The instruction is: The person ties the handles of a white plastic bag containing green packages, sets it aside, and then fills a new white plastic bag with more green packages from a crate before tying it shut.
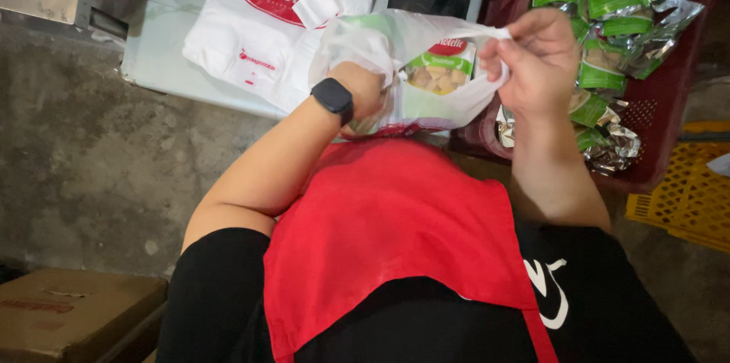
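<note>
A single head-worn camera looks steeply down the wearer's own chest, close enough that the red apron [395,226] fills the lower middle of the frame. Both hands sit just above centre. The white tabletop [163,44] runs along the upper left, a red crate [669,104] the upper right, concrete floor [91,158] at left.

Left hand [363,89] fisted, wrist bent inward; right hand [532,59] raised, fingers in pinching grip.
</note>
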